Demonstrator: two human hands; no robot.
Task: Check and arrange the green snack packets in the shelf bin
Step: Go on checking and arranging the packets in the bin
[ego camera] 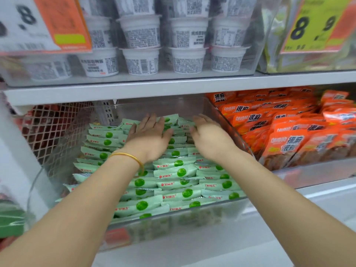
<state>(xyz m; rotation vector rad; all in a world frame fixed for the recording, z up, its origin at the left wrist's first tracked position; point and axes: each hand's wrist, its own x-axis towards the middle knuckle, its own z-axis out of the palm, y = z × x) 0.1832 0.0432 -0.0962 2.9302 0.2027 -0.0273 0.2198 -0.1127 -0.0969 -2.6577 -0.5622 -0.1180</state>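
Pale green snack packets (174, 173) with a green dot lie stacked in rows inside a clear plastic shelf bin (192, 218) on the lower shelf. My left hand (148, 134), with a gold bangle on the wrist, lies flat with straight fingers on the packets toward the back of the bin. My right hand (209, 134) reaches in beside it, fingers straight and close together, palm turned inward over the back rows. Neither hand grips a packet. The packets under both hands and forearms are hidden.
A clear bin of orange snack packets (285, 132) stands right of the green bin. A red-netted item behind white mesh (54, 130) is at the left. White tubs (141, 60) fill the shelf above, whose edge (173, 87) overhangs my hands. Price signs (312, 26) hang above.
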